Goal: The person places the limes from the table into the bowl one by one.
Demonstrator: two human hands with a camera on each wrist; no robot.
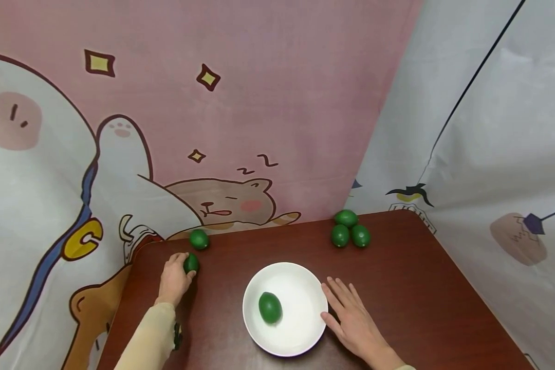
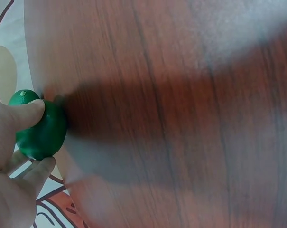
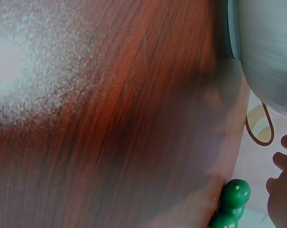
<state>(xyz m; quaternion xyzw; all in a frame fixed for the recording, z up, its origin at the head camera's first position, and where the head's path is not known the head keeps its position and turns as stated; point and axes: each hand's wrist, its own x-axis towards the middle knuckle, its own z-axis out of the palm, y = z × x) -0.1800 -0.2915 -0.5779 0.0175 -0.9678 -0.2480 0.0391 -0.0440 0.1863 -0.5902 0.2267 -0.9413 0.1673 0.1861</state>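
Observation:
My left hand [image 1: 173, 278] pinches a green lime [image 1: 191, 263] between thumb and fingers at the left side of the table; the left wrist view shows the thumb [image 2: 29, 115] across its top. Just beyond it lies a second lime [image 1: 199, 239], near the back edge. A white bowl [image 1: 302, 306] stands in front of me, with one lime [image 1: 270, 308] inside, left of its middle. At the bowl's right rim is my right hand [image 1: 353, 322], palm down, fingers stretched out and spread, fingertips right at the rim.
Three limes, one of them the front right lime [image 1: 361, 236], sit clustered at the back right of the brown wooden table [image 1: 398, 282]. A pink cartoon-printed cloth [image 1: 305, 103] hangs behind the table, and a pale printed cloth [image 1: 504, 154] along the right.

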